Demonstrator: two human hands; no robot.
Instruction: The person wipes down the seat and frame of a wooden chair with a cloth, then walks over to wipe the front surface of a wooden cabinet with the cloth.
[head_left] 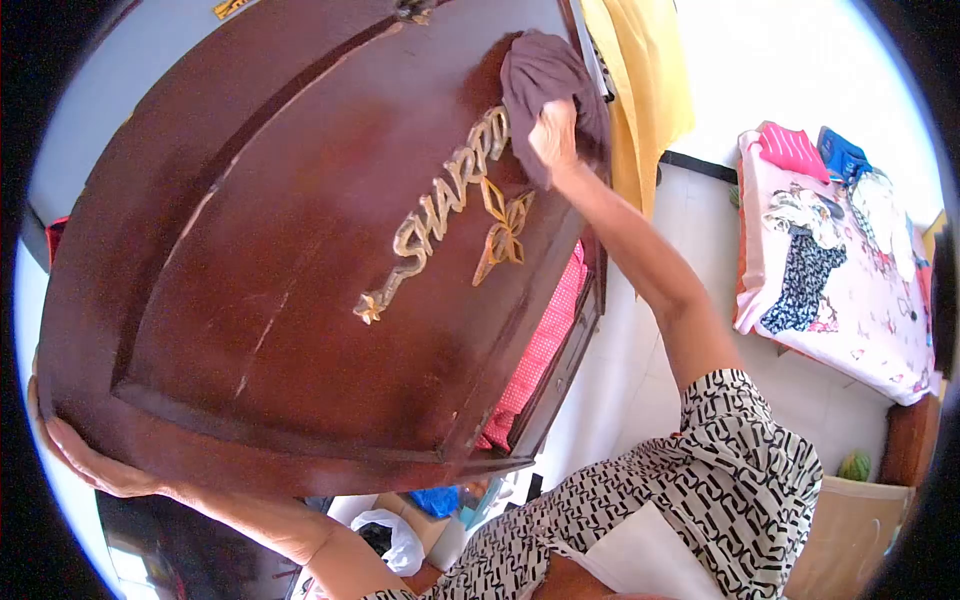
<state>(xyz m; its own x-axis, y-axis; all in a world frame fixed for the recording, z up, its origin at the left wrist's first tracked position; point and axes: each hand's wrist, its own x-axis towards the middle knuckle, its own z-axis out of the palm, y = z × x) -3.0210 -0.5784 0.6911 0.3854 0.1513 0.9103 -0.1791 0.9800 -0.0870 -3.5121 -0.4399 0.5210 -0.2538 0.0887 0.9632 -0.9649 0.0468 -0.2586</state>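
A dark red-brown wooden panel (330, 250) with raised metallic lettering (440, 195) and a gold flower ornament (503, 230) fills the left and middle. At its upper right, my right hand (555, 138) presses a bunched dark purple cloth (548, 75) against the surface, above the end of the lettering. My left hand (95, 465) lies along the panel's lower left edge; its fingers are partly hidden behind the edge, so their grip is unclear. Pink dotted fabric (540, 350) shows behind the panel's right edge.
A yellow curtain (640, 90) hangs beside the panel's upper right. At right stands a bed (870, 320) with clothes and a pink pillow (793, 150). Below the panel are a white plastic bag (402, 545) and a cardboard box (430, 525). A light brown board (845, 535) stands at lower right.
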